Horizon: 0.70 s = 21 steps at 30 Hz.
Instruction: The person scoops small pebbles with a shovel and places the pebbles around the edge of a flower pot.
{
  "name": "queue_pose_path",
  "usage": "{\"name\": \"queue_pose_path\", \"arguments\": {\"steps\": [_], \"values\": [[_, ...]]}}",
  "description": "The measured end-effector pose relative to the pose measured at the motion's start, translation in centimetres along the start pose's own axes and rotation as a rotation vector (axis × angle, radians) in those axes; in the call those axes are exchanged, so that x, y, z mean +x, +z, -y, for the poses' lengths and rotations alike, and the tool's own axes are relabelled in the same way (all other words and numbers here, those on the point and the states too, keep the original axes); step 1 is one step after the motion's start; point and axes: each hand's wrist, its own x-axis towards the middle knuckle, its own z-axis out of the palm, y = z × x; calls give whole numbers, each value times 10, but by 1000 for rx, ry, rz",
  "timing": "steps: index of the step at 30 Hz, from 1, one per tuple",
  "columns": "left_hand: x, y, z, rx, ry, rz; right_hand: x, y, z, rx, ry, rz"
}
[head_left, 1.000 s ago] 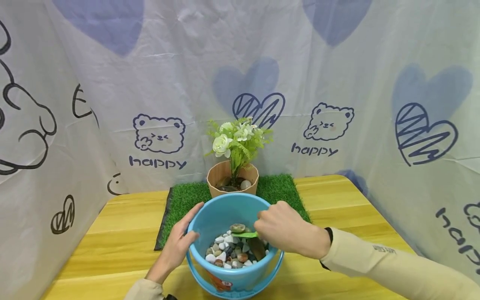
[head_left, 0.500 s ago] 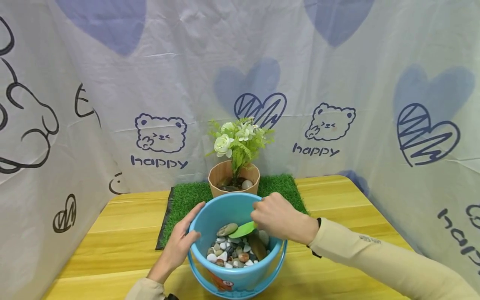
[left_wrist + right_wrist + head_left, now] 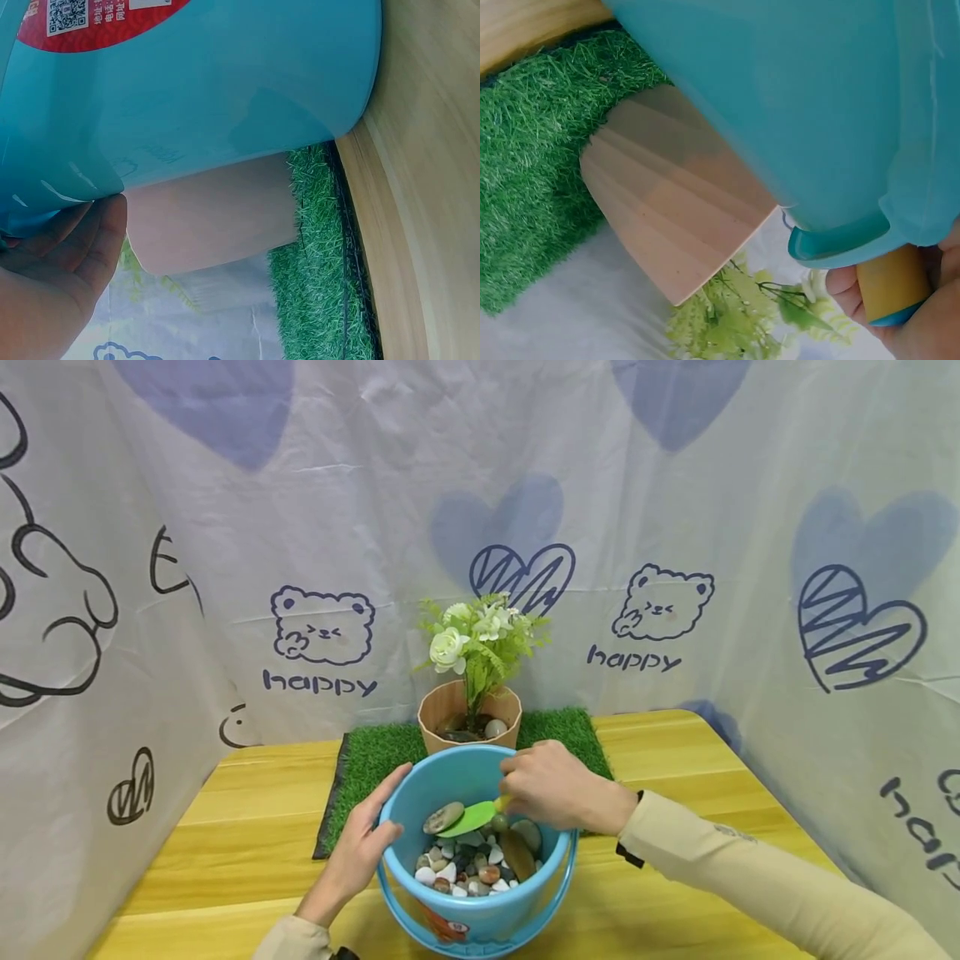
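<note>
A light blue bucket (image 3: 498, 914) stands on the table, its lower part filled with white, grey and reddish pebbles (image 3: 453, 868). My left hand (image 3: 356, 847) holds its left rim, thumb at the edge and fingers along the outside wall. Over the opening, my right hand (image 3: 555, 785) grips a toy shovel by its yellow handle (image 3: 892, 281). The green blade (image 3: 472, 818) slants down leftward inside the bucket, its tip against a flat oval stone (image 3: 444, 817) near the left inner wall. A large brown stone (image 3: 517, 853) lies on the right side of the pebbles.
Just behind the bucket, a ribbed beige flowerpot (image 3: 468, 739) with white flowers (image 3: 448, 649) and a few stones stands on an artificial grass mat (image 3: 367, 764). The wooden table (image 3: 247, 827) is enclosed by printed white curtains (image 3: 352, 510). The bucket's handle (image 3: 555, 906) hangs down in front.
The right hand has shifted slightly left with the shovel, and its blade has swung into fuller view. The oval stone has moved left across the bucket. The left hand has stayed at the rim.
</note>
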Motion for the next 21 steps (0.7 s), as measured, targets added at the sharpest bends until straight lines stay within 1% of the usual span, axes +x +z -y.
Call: {"name": "queue_pose_path", "arguments": {"steps": [4, 7, 12, 16, 21], "values": [[0, -1, 0, 0, 0, 2, -3, 0, -2, 34, -7, -60], [0, -1, 0, 3, 12, 7, -6, 0, -3, 61, 10, -105], [0, -1, 1, -5, 31, 12, -11, 0, -5, 101, 67, -142], [0, 0, 1, -8, 42, 19, -14, 0, -5, 98, 97, -166], [0, -1, 0, -3, 28, 13, -15, 0, -6, 99, 125, -190]]}}
